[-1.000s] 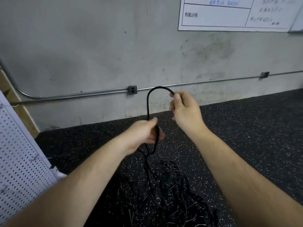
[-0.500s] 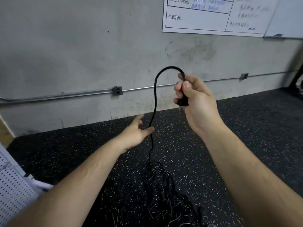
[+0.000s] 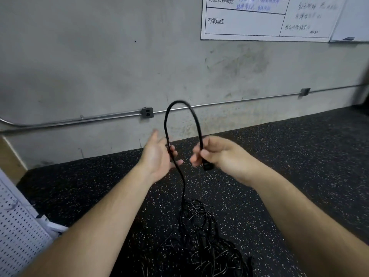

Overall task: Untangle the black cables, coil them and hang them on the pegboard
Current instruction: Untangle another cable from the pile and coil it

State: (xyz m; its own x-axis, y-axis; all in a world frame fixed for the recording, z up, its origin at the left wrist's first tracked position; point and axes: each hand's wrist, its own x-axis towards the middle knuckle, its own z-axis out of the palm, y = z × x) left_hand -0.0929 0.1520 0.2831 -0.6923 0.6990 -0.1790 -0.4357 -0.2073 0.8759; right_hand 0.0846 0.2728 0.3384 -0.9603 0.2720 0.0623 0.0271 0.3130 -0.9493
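Thin black rubber cable [image 3: 179, 102] arches mid-frame, right hand [image 3: 221, 154] pinching it above its black moulded plug [image 3: 207, 167], left hand [image 3: 157, 156] spread open against it, tangled black cable pile [image 3: 199, 236] bottom centre; close left loosely, draw even loops, don't yank knots tight.

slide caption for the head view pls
Right hand grips a cable end, arched across to the open left hand.

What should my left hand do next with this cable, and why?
Probably close the left hand round the black cable crossing its open fingers: the right hand pinches the plug end, and the rest trails into the tangle.
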